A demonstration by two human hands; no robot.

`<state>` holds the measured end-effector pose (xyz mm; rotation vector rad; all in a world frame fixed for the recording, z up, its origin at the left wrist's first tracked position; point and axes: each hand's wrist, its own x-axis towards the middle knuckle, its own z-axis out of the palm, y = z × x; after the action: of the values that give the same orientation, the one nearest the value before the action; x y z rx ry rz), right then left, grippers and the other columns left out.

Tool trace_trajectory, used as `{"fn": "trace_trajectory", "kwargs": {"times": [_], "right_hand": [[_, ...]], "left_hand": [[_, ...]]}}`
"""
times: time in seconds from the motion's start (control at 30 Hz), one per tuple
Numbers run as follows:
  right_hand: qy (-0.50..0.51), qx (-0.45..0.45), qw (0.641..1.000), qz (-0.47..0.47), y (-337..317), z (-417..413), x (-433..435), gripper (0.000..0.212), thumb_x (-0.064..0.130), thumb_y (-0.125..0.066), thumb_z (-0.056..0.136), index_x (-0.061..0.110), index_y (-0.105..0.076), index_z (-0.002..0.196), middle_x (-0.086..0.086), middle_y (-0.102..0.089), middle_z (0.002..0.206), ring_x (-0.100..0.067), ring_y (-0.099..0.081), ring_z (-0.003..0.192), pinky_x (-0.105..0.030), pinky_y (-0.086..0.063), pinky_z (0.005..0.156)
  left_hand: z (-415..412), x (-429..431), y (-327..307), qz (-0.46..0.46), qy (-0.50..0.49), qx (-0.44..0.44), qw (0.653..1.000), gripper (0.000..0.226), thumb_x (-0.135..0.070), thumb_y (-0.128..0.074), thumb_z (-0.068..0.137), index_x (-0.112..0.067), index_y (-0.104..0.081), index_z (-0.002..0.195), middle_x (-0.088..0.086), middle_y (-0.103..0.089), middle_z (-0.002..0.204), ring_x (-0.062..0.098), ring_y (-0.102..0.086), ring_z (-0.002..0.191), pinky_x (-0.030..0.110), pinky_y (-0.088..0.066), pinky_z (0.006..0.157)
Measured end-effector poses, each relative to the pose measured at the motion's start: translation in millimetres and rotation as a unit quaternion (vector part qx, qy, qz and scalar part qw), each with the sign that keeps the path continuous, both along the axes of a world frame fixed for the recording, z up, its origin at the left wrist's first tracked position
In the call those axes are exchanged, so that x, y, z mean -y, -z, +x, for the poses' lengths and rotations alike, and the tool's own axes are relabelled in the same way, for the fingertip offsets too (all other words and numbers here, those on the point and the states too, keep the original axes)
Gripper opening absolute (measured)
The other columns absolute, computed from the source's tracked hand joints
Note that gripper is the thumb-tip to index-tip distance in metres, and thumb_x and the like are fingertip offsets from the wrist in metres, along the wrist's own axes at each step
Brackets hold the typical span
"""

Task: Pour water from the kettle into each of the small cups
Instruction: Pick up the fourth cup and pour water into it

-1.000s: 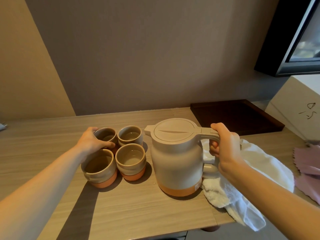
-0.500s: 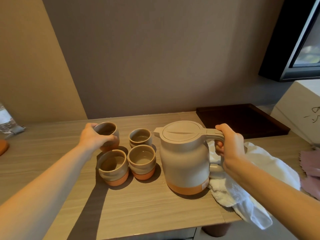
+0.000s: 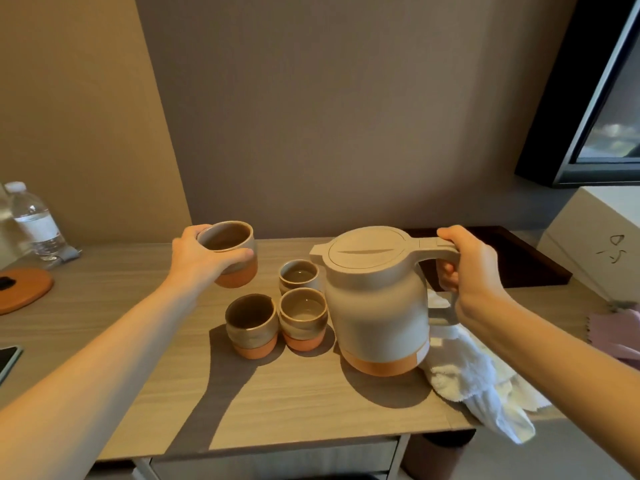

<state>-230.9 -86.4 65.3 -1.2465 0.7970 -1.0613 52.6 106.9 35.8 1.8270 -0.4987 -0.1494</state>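
The left hand (image 3: 204,261) grips a beige-and-terracotta ceramic cup (image 3: 230,252) above the wooden table (image 3: 138,341). The right hand (image 3: 471,271) clenches the handle of the beige plastic kettle (image 3: 377,306), which is upright beside three matching cups (image 3: 303,317). Best to hold the cup level under the spout and tilt slowly.

Left forearm (image 3: 114,351) and right forearm (image 3: 561,362) are bare, likewise left grip (image 3: 197,261) and right grip (image 3: 474,278).

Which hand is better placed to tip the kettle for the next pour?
Right. The right hand grips the kettle by its handle, while the left hand holds one cup lifted off the table.
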Motion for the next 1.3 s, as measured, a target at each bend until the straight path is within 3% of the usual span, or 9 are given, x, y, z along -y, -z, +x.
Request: {"fn": "trace_trajectory", "kwargs": {"times": [0.13, 0.3, 0.4, 0.53, 0.73, 0.93, 1.2, 1.3], "right_hand": [[-0.012, -0.015, 1.0, -0.018, -17, 2, -14, 0.031, 0.032, -0.06, 0.081, 0.012, -0.053, 0.058, 0.005, -0.043, 0.041, -0.007, -0.035, 0.036, -0.022, -0.03, 0.044], [-0.035, -0.037, 0.998, -0.033, -28, 4, -32, 0.032, 0.033, -0.058, 0.082, 0.011, -0.055, 0.059, -0.002, -0.044, 0.05, -0.009, -0.036, 0.042, -0.024, -0.031, 0.049], [-0.053, -0.054, 0.996, -0.04, -34, 4, -41, 0.032, 0.033, -0.059, 0.081, 0.012, -0.055, 0.057, 0.0, -0.044, 0.048, -0.008, -0.035, 0.043, -0.025, -0.031, 0.05], [-0.068, -0.075, 0.993, -0.058, -43, 5, -51, 0.031, 0.031, -0.061, 0.078, 0.016, -0.053, 0.052, 0.003, -0.044, 0.047, -0.01, -0.035, 0.046, -0.024, -0.03, 0.049], [-0.091, -0.117, 0.984, -0.103, -48, 8, -62, 0.031, 0.029, -0.062, 0.079, 0.014, -0.052, 0.054, 0.006, -0.042, 0.04, -0.007, -0.035, 0.04, -0.022, -0.032, 0.049], [-0.113, -0.157, 0.968, -0.161, -49, 13, -68, 0.03, 0.026, -0.062, 0.08, 0.007, -0.053, 0.059, -0.01, -0.043, 0.057, -0.013, -0.036, 0.047, -0.027, -0.033, 0.053], [-0.11, -0.185, 0.961, -0.174, -47, 16, -65, 0.03, 0.026, -0.062, 0.08, 0.003, -0.056, 0.063, -0.011, -0.045, 0.059, -0.017, -0.039, 0.054, -0.028, -0.036, 0.056], [-0.117, -0.2, 0.953, -0.194, -47, 19, -62, 0.036, 0.026, -0.061, 0.081, 0.005, -0.05, 0.054, -0.009, -0.042, 0.052, -0.015, -0.037, 0.048, -0.027, -0.035, 0.052]], "left_hand": [[-25, -15, 0, -0.039, 0.025, -0.03, 0.998, 0.081, -0.035, -0.09, 0.063, -0.026, -0.049, 0.132, 0.004, -0.051, 0.132, 0.023, -0.048, 0.121, 0.035, -0.045, 0.087], [-53, -35, 5, -0.071, 0.07, -0.045, 0.994, 0.059, -0.018, -0.091, 0.063, -0.027, -0.059, 0.111, -0.002, -0.063, 0.112, 0.019, -0.057, 0.11, 0.027, -0.045, 0.074], [-60, -43, 11, -0.011, 0.077, -0.01, 0.997, 0.073, -0.024, -0.095, 0.052, -0.026, -0.056, 0.114, 0.0, -0.061, 0.114, 0.019, -0.057, 0.107, 0.026, -0.047, 0.07], [-72, -52, 16, 0.11, 0.08, 0.076, 0.988, 0.088, -0.054, -0.086, 0.031, -0.038, -0.052, 0.11, -0.007, -0.059, 0.111, 0.023, -0.053, 0.109, 0.046, -0.054, 0.086], [-92, -55, 17, 0.164, 0.122, 0.149, 0.968, 0.075, -0.037, -0.089, 0.054, -0.034, -0.048, 0.117, -0.015, -0.056, 0.099, 0.02, -0.035, 0.11, 0.035, -0.044, 0.083], [-97, -52, 16, 0.192, 0.146, 0.183, 0.953, 0.078, -0.037, -0.09, 0.052, -0.034, -0.047, 0.118, -0.009, -0.056, 0.109, 0.018, -0.033, 0.106, 0.034, -0.041, 0.082], [-98, -47, 14, 0.222, 0.164, 0.205, 0.939, 0.075, -0.041, -0.088, 0.051, -0.037, -0.047, 0.114, -0.011, -0.055, 0.107, 0.018, -0.034, 0.105, 0.04, -0.047, 0.085], [-100, -46, 14, 0.225, 0.172, 0.205, 0.937, 0.076, -0.041, -0.089, 0.052, -0.036, -0.047, 0.115, -0.011, -0.055, 0.11, 0.018, -0.035, 0.108, 0.041, -0.047, 0.086]]}}
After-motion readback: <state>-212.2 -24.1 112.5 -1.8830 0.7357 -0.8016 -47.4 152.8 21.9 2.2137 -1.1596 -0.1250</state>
